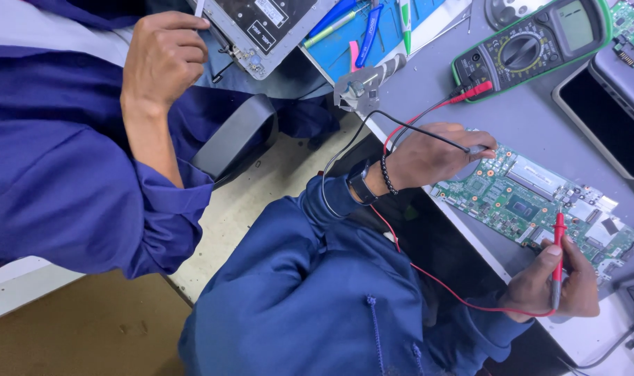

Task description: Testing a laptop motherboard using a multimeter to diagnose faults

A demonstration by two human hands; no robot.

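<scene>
Head cam: left hand pinches black probe, right hand grips red probe, both tips on green circuit board on grey table.

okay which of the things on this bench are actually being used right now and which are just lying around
In use: circuit board, black probe in left hand, red probe in right hand, multimeter.
Lying about: pens, tablet, metal bracket.

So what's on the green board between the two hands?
In the head view, between the left hand and the right hand lies the bare middle of the green board, with a dark square chip.
</scene>
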